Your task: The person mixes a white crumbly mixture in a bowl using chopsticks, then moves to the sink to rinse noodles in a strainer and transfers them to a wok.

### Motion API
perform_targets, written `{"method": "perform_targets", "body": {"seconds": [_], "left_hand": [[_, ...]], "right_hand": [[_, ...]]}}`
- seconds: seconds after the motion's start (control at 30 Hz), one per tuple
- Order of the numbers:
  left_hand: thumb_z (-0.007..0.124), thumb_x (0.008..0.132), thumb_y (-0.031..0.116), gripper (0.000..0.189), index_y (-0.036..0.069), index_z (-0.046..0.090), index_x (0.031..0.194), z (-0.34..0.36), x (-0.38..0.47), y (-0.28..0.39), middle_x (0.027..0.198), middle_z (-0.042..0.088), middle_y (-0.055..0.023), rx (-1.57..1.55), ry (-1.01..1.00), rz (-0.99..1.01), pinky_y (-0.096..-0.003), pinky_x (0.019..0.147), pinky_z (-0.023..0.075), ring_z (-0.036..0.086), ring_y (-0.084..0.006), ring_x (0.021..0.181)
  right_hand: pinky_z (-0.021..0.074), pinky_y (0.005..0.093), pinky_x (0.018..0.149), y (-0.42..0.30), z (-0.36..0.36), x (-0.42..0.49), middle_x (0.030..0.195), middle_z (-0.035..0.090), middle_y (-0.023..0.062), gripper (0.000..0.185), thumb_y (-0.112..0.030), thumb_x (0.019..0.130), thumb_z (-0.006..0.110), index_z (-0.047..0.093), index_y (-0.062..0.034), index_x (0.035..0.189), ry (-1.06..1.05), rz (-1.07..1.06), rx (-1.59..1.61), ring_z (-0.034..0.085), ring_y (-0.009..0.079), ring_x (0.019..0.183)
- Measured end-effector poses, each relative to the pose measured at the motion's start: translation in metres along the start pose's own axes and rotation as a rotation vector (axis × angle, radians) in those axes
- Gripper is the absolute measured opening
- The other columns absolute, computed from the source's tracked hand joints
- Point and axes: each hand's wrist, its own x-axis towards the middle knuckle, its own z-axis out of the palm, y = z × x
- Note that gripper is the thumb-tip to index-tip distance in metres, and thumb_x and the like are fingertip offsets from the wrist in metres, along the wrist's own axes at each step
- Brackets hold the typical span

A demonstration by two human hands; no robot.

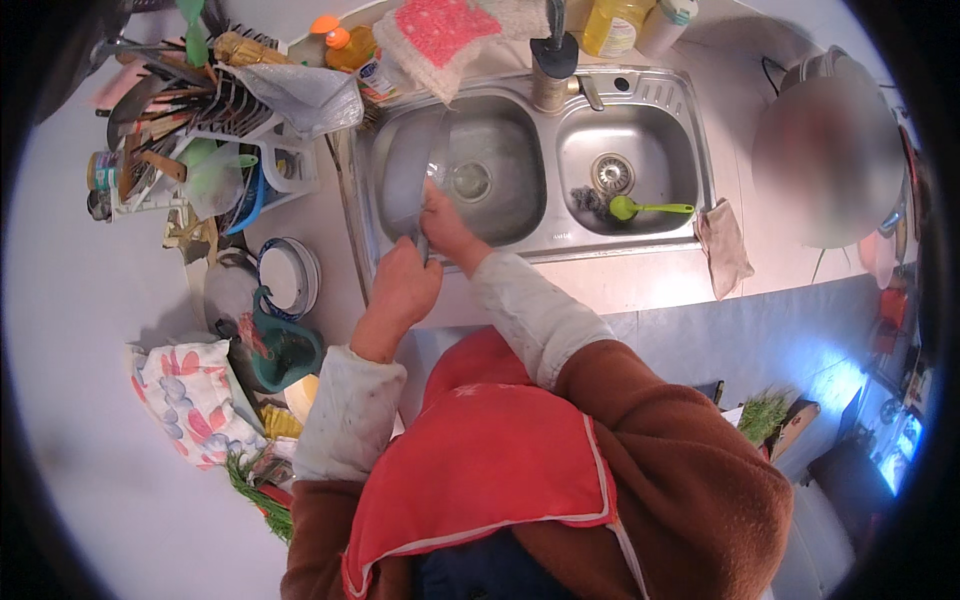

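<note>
Over the left basin [517,202] of a steel double sink, my left hand [409,274] grips the handle of a wide grey utensil [405,165]. The utensil is tilted and seen nearly edge-on, so its exact kind is unclear. My right hand [446,229] is closed at its edge just above the handle, fingertips partly hidden. A faucet [590,93] stands between the basins. In the right basin [660,142] lie a green-handled brush or scoop [622,208] and a dark scouring ball [589,201], beside the drain strainer [613,174].
Left of the sink stand a crowded utensil rack [289,169], stacked bowls [285,277] and a teal plastic basket [285,352]. Behind it are an orange pump bottle [349,49], a pink-and-white cloth [442,34] and a yellow bottle [615,30]. A brown cloth [724,251] hangs over the counter's right part.
</note>
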Motion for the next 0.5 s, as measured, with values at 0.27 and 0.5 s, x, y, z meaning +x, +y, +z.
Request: {"method": "perform_targets", "body": {"seconds": [0.27,0.5], "left_hand": [[0.058,0.086,0.020,0.037,-0.012,0.053,0.104,0.008,0.006,0.010,0.099,0.063,-0.0364,-0.013,-0.036,-0.015,-0.0536,0.089,0.0482,0.061,-0.0507,0.099],[0.058,0.087,0.020,0.037,-0.012,0.053,0.103,0.014,0.011,0.015,0.097,0.063,-0.0359,-0.033,-0.046,-0.020,-0.0539,0.088,0.0485,0.062,-0.0506,0.097]], "right_hand": [[0.0436,0.0278,0.099,0.019,-0.014,0.005,0.124,0.061,0.0069,0.071,0.018,0.077,0.045,0.041,-0.0045,0.145,0.017,-0.011,0.036,0.055,0.0155,0.115],[0.0437,0.0291,0.101,0.029,-0.025,0.008,0.126,0.060,0.0078,0.072,0.019,0.079,0.045,0.039,-0.0041,0.147,-0.045,-0.013,0.128,0.054,0.0168,0.118]]}}
